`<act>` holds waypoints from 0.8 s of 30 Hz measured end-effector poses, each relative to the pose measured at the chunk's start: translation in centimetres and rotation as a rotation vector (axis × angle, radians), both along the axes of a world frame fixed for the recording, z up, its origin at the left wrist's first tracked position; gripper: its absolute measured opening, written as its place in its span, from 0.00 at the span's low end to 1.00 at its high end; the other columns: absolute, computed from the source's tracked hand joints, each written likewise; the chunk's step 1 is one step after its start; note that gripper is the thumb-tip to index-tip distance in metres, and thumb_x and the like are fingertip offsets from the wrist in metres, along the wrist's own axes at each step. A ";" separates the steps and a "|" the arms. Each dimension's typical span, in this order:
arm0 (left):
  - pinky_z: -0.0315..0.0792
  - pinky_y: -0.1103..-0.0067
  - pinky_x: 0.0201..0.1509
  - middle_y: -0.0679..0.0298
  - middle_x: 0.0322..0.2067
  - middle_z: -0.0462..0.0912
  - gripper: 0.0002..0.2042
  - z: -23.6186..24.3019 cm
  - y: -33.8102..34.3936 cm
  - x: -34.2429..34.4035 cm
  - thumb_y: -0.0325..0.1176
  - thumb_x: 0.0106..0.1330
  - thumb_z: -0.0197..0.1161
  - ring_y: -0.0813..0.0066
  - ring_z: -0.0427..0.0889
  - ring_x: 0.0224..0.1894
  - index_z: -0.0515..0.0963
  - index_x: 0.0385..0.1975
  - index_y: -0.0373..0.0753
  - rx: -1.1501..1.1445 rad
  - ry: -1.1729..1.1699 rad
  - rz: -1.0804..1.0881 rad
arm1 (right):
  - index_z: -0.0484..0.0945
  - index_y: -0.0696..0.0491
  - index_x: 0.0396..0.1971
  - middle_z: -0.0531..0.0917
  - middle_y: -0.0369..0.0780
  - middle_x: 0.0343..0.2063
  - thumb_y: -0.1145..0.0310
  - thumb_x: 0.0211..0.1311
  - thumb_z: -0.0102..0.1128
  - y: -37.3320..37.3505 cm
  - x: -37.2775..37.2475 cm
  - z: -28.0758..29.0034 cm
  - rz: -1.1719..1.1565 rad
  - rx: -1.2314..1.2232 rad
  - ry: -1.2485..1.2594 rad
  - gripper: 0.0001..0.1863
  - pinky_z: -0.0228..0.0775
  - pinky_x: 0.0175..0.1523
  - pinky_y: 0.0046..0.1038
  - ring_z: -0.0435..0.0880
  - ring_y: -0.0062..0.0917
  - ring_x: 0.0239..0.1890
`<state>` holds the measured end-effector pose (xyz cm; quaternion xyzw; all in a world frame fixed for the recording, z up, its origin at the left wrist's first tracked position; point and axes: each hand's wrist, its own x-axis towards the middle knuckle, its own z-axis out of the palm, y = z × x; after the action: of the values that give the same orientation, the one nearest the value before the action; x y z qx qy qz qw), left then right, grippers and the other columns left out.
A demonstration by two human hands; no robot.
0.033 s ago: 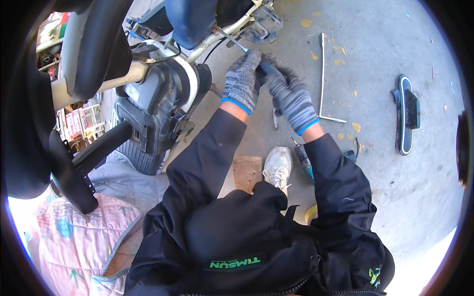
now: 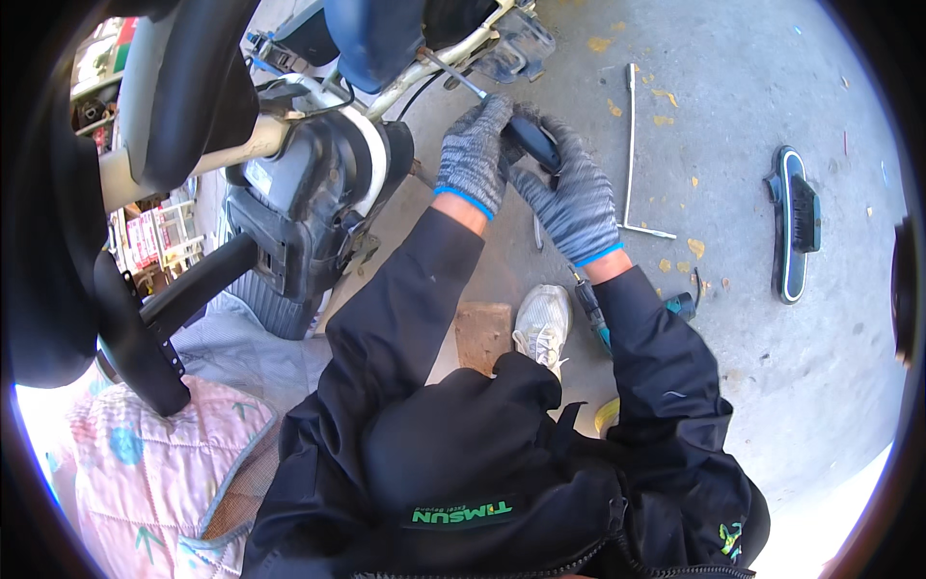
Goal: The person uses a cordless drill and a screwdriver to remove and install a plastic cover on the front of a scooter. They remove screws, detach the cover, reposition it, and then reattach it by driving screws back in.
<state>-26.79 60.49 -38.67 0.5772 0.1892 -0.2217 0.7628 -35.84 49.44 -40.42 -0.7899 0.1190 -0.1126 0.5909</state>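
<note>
1. The grey floor (image 2: 743, 96) is the largest thing, and a few small yellow-brown marks (image 2: 696, 248) are on it.
2. At the left stands a vehicle (image 2: 289, 217) with pale frame tubes and black plastic parts.
3. The person wears a black jacket (image 2: 540, 454); its 2 sleeves reach forward.
4. A pink quilted cloth (image 2: 164, 449) lies at the lower left.
5. A thin, pale L-shaped bar (image 2: 631, 145) lies on the floor, to the right of the hands.
6. Farther right lies a long black part (image 2: 793, 227) with a light outline.
7. The right hand (image 2: 576, 198), in a grey knitted glove, is half open. Its thumb and fingers stand apart around the handle end of the screwdriver (image 2: 533, 142); how firmly they touch it, I cannot tell.
8. The left hand (image 2: 471, 150), gloved equally, is closed around this screwdriver, where shaft and handle meet. The metal shaft (image 2: 461, 78) goes up to the frame, beside a dark panel (image 2: 374, 39); its tip is not clear.
9. Below are 1 white shoe (image 2: 544, 321) and, just beside it, a wooden block (image 2: 482, 333).
10. A teal-and-black tool (image 2: 593, 311) is partly hidden by the right sleeve.
</note>
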 end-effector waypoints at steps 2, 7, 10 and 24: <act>0.81 0.71 0.35 0.58 0.34 0.83 0.10 0.1 -0.5 0.2 0.34 0.70 0.58 0.68 0.84 0.34 0.77 0.43 0.34 0.100 0.023 0.068 | 0.74 0.54 0.55 0.83 0.51 0.38 0.58 0.64 0.61 0.2 -0.2 -0.9 -0.027 -0.038 -0.050 0.23 0.77 0.40 0.35 0.84 0.41 0.34; 0.80 0.68 0.45 0.57 0.38 0.83 0.12 0.2 1.9 0.4 0.35 0.71 0.56 0.64 0.83 0.40 0.77 0.47 0.34 -0.136 0.026 -0.124 | 0.77 0.52 0.47 0.75 0.38 0.20 0.52 0.66 0.58 -2.5 0.8 -0.4 0.373 1.232 0.414 0.20 0.71 0.27 0.29 0.77 0.27 0.20; 0.80 0.74 0.41 0.60 0.38 0.83 0.12 0.1 0.3 0.2 0.37 0.69 0.60 0.68 0.83 0.38 0.78 0.46 0.37 0.127 -0.043 -0.055 | 0.77 0.53 0.46 0.73 0.35 0.16 0.52 0.67 0.57 -3.0 0.9 -1.2 0.410 1.713 0.536 0.20 0.70 0.24 0.27 0.75 0.22 0.17; 0.79 0.75 0.39 0.60 0.37 0.83 0.11 0.0 0.3 1.1 0.34 0.68 0.61 0.70 0.83 0.35 0.79 0.44 0.34 0.081 -0.033 -0.100 | 0.76 0.63 0.50 0.85 0.38 0.30 0.50 0.64 0.62 0.6 1.0 -2.0 -0.055 0.433 0.012 0.29 0.76 0.37 0.28 0.82 0.27 0.26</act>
<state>-25.67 60.82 -38.67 0.6199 0.1561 -0.2420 0.7299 -34.82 50.08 -42.43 -0.6417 0.1656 -0.0956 0.7428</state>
